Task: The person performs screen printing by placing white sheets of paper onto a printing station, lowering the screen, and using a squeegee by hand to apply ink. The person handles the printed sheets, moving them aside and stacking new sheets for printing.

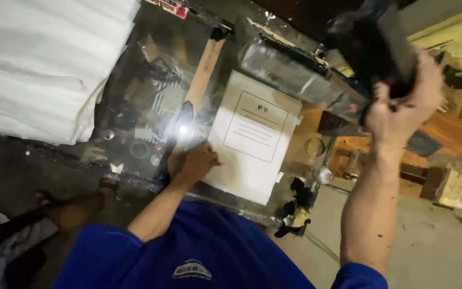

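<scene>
The right hand [402,115] was raised high, clenched around a dark, blurred handle [386,64]. The left hand [199,160] pressed flat, fingers loose, on the near edge of a white printed sheet [252,136] lying on a shiny glass table [145,107]. A stack of white sheets [44,64] sat well to the left

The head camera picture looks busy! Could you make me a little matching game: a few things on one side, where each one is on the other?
Things:
1. white printed sheet
2. stack of white sheets
3. left hand
4. right hand

Places or states:
A. raised high, gripping a dark object
B. piled at the upper left
C. lying flat on the glass table
D. resting at the printed sheet's left edge

Pairs: 1-C, 2-B, 3-D, 4-A
</scene>
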